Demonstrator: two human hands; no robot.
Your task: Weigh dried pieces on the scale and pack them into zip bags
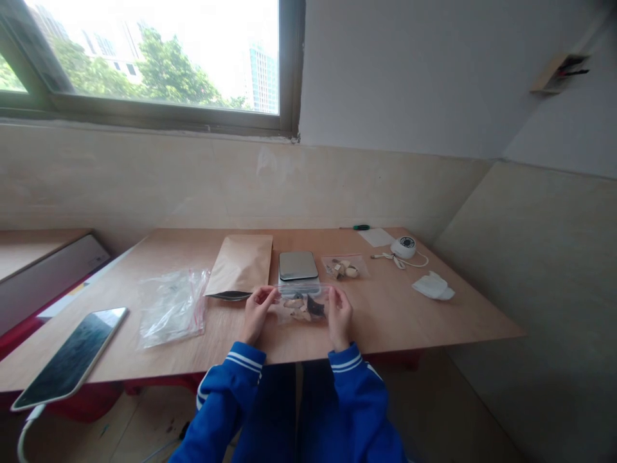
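Note:
A clear zip bag (302,308) with dried brown and dark pieces inside is stretched between my hands at the front of the table. My left hand (258,314) pinches its upper left corner, and my right hand (340,316) pinches the upper right one. Just behind the bag sits a small digital scale (297,265), its lower front partly seen through the plastic. A second zip bag (345,267) of dried pieces lies to the right of the scale. Left of it rests a brown kraft paper pouch (242,263), its dark opening toward me.
Clear empty plastic bags (173,305) lie at the left, near a large phone (72,357) with a cable. Toward the right are a white dome camera (403,247) with its cord, a crumpled white tissue (432,285), a paper sheet (376,238) and a green-handled screwdriver (361,227).

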